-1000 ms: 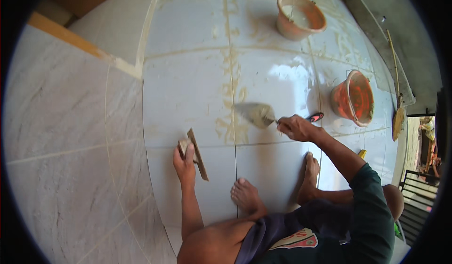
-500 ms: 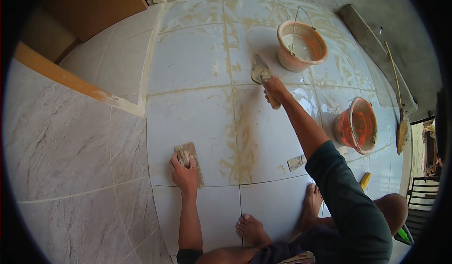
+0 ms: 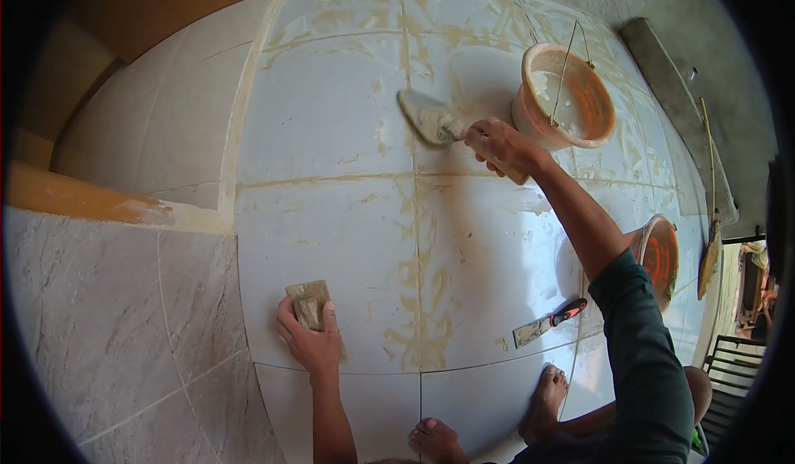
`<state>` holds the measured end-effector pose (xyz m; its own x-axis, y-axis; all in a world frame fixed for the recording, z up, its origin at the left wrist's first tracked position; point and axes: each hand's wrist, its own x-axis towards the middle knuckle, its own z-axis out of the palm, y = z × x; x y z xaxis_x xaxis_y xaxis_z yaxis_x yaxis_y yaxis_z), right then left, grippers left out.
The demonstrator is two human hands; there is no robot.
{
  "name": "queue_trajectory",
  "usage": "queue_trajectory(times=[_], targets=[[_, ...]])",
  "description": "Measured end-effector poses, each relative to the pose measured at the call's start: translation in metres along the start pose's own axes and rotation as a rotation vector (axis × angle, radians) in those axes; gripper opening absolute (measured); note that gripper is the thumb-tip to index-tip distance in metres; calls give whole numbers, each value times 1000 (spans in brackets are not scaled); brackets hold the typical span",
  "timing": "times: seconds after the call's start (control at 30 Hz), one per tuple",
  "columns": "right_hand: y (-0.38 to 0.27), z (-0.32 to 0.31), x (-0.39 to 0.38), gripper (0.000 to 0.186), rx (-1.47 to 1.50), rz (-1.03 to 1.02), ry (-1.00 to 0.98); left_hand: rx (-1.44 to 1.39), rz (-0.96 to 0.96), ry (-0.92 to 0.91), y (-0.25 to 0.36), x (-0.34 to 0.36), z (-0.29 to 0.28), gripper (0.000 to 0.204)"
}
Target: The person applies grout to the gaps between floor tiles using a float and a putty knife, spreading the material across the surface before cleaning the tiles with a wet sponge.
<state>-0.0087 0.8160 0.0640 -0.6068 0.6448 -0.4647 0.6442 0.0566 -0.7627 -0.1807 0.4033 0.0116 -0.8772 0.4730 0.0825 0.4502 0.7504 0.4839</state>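
My right hand (image 3: 505, 147) is closed round the wooden handle of a trowel (image 3: 431, 122). Its blade, streaked with pale paste, points left over the white floor tiles (image 3: 327, 120), close to the grout line. Whether the blade touches the tile is hard to tell. Just right of it stands an orange bucket (image 3: 598, 108) with whitish paste inside and a wire handle. Lower left, my left hand (image 3: 308, 344) grips a worn rectangular float (image 3: 309, 308) by its raised handle, against the tiles. A putty knife (image 3: 550, 323) with a red and black handle lies near my foot.
A second orange bucket (image 3: 662, 257) is partly hidden behind my right arm. Past it, a long-handled broom (image 3: 709, 253) leans by a low ledge (image 3: 675, 104). Marbled tiles (image 3: 95, 298) and an orange-brown door frame (image 3: 74, 197) lie left. My bare feet (image 3: 546, 399) are in front.
The trowel has swung from pointing away to pointing left, and its blade has moved left. The view has shifted, baring the putty knife's handle. My left hand keeps its grip on the float.
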Motion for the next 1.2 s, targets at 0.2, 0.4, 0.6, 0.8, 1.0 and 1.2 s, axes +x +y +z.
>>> queue_trajectory(times=[0.2, 0.4, 0.6, 0.8, 1.0, 1.2], targets=[[21, -28, 101, 30, 679, 168, 422, -21, 246, -20, 77, 126, 37, 50], [-22, -84, 248, 26, 633, 270, 624, 165, -21, 18, 136, 213, 130, 25], [-76, -127, 308, 23, 422, 218, 455, 291, 14, 51, 177, 271, 146, 29], [-93, -120, 340, 22, 687, 111, 374, 333, -8, 49, 194, 323, 148, 30], [-99, -164, 368, 22, 540, 156, 629, 289, -2, 31, 208, 359, 142, 35], [-185, -125, 413, 27, 283, 122, 342, 285, 4, 4, 195, 390, 143, 40]])
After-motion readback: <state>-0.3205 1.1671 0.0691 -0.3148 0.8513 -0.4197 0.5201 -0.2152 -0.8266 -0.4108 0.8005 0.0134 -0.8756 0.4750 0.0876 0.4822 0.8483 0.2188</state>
